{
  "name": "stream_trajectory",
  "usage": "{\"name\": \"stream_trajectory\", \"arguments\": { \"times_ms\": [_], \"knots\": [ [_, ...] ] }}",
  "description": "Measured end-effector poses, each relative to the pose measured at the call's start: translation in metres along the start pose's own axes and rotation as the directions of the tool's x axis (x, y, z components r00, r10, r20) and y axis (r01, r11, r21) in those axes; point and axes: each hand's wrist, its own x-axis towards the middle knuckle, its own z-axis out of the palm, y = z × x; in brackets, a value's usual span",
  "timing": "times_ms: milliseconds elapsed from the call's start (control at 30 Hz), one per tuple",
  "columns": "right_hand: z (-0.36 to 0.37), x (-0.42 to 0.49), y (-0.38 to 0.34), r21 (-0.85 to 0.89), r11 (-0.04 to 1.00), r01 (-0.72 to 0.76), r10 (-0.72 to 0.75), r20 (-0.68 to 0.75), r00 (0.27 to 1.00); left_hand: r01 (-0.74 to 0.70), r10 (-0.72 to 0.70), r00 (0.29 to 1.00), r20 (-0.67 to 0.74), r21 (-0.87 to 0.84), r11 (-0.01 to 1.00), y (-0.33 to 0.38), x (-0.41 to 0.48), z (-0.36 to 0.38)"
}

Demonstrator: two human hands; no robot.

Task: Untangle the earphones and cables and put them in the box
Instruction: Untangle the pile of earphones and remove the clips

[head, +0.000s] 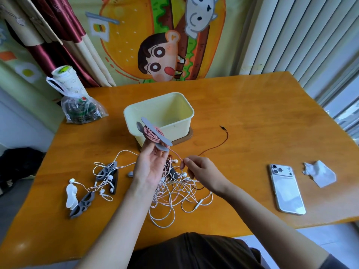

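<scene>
Head view, left hand [149,166]: palm up, fingertips gripping a grey cable winder [165,140] with pink cable [150,135] coiled on it, raised in front of the box [174,131].
Right hand [202,171]: pinching the loose pink strand just beside the winder.
Box: cream, seemingly nothing inside yet.
White earphones [174,193]: tangled heap on the bench [252,117], beneath both hands.
Progress: early by the look of it; one cable partly wound, the heap unsorted.
</scene>
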Motion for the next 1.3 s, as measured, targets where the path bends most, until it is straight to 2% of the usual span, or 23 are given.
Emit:
{"name": "stream_trajectory", "arguments": {
  "times_ms": [167,367,467,567,667,767,900,1000,1100,1200,1300],
  "knots": [
    [-0.035,0.006,0.001,-0.211,0.977,0.025,-0.021,0.024,1.000,-0.085,0.085,0.996,-0.013,0.017,0.996,0.018,0.006,-0.008],
    [-0.085,0.027,-0.020,-0.422,0.905,0.062,-0.107,-0.085,0.991,-0.158,0.150,0.987,0.057,0.210,0.965,0.009,0.001,-0.002],
    [-0.100,0.034,-0.026,-0.346,0.937,0.037,-0.080,-0.109,0.991,-0.196,0.185,0.980,0.072,0.217,0.956,0.012,0.003,0.000],
    [-0.102,0.027,-0.018,-0.181,0.983,-0.006,0.003,-0.017,1.000,-0.220,0.214,0.976,0.049,0.202,0.954,0.024,0.007,-0.006],
    [-0.096,0.021,-0.005,-0.044,0.996,-0.083,0.080,-0.056,0.995,-0.234,0.228,0.972,0.055,0.320,0.918,0.025,0.008,-0.014],
    [-0.100,0.024,-0.007,-0.270,0.962,-0.043,-0.026,-0.247,0.969,-0.227,0.220,0.973,0.065,0.410,0.883,0.017,0.007,-0.017],
    [-0.112,0.026,-0.034,-0.497,0.867,-0.028,-0.180,-0.365,0.913,-0.203,0.193,0.979,0.066,0.421,0.884,0.008,0.009,-0.013],
    [-0.114,0.027,-0.051,-0.561,0.828,0.007,-0.268,-0.385,0.883,-0.203,0.189,0.979,0.076,0.434,0.878,0.006,0.010,-0.008],
    [-0.107,0.025,-0.049,-0.560,0.829,0.009,-0.271,-0.387,0.881,-0.249,0.232,0.968,0.096,0.490,0.836,0.005,0.011,-0.007],
    [-0.087,0.014,-0.029,-0.584,0.810,-0.046,-0.180,-0.322,0.929,-0.271,0.310,0.951,-0.002,0.481,0.834,0.009,0.015,-0.013],
    [-0.058,-0.008,-0.004,-0.657,0.753,-0.039,-0.060,-0.128,0.990,-0.229,0.331,0.910,-0.249,0.362,0.903,0.017,0.026,-0.023]
  ]
}}
